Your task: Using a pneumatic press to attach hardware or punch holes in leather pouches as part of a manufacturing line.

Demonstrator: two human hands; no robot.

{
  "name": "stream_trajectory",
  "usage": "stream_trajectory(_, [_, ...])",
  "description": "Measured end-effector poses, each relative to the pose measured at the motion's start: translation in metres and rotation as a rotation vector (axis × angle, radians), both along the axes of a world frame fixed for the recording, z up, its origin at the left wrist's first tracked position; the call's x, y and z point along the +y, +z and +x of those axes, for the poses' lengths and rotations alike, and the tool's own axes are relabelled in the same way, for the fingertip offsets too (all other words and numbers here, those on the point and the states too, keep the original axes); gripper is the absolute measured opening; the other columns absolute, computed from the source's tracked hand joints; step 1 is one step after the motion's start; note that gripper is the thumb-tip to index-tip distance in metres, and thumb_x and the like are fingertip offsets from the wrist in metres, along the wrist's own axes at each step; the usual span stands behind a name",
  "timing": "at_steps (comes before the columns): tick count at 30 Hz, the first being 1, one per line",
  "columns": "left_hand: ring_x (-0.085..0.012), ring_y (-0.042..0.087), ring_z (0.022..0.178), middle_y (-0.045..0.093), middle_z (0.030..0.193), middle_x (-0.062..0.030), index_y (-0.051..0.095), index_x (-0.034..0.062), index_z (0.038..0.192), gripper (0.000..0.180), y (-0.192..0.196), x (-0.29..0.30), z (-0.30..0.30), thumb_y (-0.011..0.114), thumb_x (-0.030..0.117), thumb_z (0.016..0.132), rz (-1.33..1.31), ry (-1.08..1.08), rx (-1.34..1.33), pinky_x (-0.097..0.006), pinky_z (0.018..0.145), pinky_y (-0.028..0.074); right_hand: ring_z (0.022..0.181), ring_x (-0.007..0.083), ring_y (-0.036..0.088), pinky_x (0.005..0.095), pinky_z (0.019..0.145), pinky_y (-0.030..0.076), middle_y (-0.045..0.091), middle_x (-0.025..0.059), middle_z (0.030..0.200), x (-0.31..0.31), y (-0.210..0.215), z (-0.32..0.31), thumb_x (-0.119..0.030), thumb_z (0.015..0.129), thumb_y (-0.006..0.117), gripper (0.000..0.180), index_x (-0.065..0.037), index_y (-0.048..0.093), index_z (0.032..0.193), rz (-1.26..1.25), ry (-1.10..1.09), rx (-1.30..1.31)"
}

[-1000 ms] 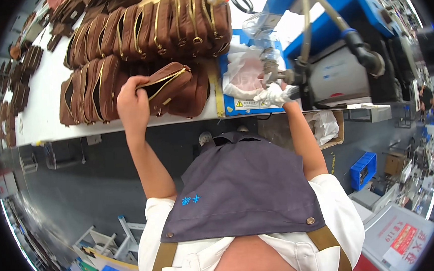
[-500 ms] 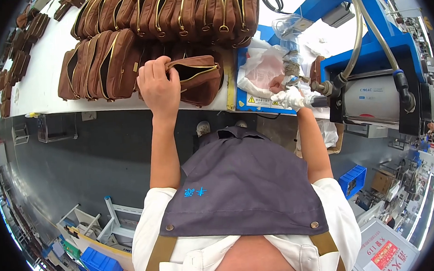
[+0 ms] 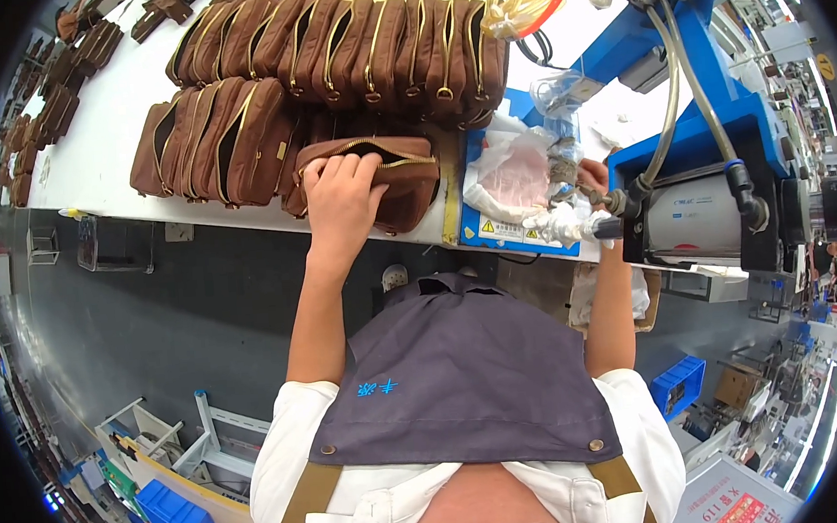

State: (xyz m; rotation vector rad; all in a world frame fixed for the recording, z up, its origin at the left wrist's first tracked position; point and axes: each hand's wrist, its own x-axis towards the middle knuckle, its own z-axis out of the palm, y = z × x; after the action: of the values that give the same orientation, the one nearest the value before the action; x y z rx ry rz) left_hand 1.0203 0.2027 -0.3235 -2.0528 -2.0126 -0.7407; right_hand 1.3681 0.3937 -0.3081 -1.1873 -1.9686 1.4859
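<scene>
Pouch, brown, its gold zipper parted, sits at the near edge of the white table, gripped at its opening by the left hand. To its left I note a short row of like pouches, and beyond it a longer far row. At right, the right hand is partly hidden by metal fittings of the blue machine, and from my end I cannot tell whether it grips anything.
</scene>
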Motion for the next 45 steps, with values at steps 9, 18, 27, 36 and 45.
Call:
stream_trajectory(9, [-0.0285, 0.053, 0.102, 0.055, 0.094, -0.0084, 0.060, 0.0077, 0.097, 0.026, 0.028, 0.007, -0.034, 0.061, 0.005, 0.072, -0.046, -0.027, -0.033, -0.047, 0.105, 0.032, 0.107, 0.0182, 0.061, 0.0292, 0.086, 0.053, 0.059, 0.0140, 0.118, 0.032, 0.154, 0.124, -0.010, 0.089, 0.062, 0.048, 0.005, 0.047, 0.132, 0.031, -0.196, 0.290])
stream_trajectory(18, [-0.0291, 0.051, 0.106, 0.056, 0.093, -0.0086, 0.057, 0.0063, 0.096, 0.039, 0.007, 0.014, -0.007, 0.077, 0.029, 0.072, 0.053, 0.006, -0.142, -0.054, 0.109, 0.026, 0.081, 0.0138, 0.067, 0.0243, 0.075, 0.052, 0.072, 0.0065, 0.092, 0.064, 0.236, -0.009, -0.018, 0.088, 0.068, 0.017, -0.010, 0.074, 0.102, 1.282, -0.525, 0.033])
stream_trajectory(27, [-0.0240, 0.059, 0.090, 0.060, 0.081, -0.0064, 0.057, 0.0069, 0.087, 0.008, 0.000, 0.024, -0.003, 0.058, 0.001, 0.082, 0.118, -0.003, -0.177, -0.042, 0.107, 0.033, 0.084, 0.0131, 0.065, 0.0231, 0.074, 0.051, 0.069, 0.0020, 0.093, 0.080, 0.241, -0.006, -0.021, 0.092, 0.063, 0.018, -0.012, 0.075, 0.101, 1.215, -0.318, -0.055])
stream_trajectory(36, [-0.0221, 0.058, 0.087, 0.062, 0.079, -0.0024, 0.061, 0.0087, 0.083, 0.009, -0.001, 0.031, -0.005, 0.060, 0.001, 0.077, 0.098, -0.080, -0.193, -0.041, 0.098, 0.035, 0.085, 0.0160, 0.065, 0.0248, 0.075, 0.052, 0.069, 0.0071, 0.095, 0.082, 0.245, 0.009, -0.024, 0.094, 0.061, 0.023, -0.008, 0.073, 0.106, 1.047, -0.356, 0.026])
stream_trajectory(45, [-0.0221, 0.057, 0.094, 0.063, 0.086, -0.0016, 0.065, 0.0126, 0.093, 0.021, 0.015, 0.024, 0.001, 0.069, 0.016, 0.073, 0.009, -0.148, -0.129, -0.044, 0.105, 0.029, 0.082, 0.0160, 0.064, 0.0275, 0.074, 0.051, 0.068, 0.0058, 0.091, 0.080, 0.249, 0.006, -0.028, 0.091, 0.064, 0.026, -0.008, 0.073, 0.105, 1.117, -0.323, -0.135])
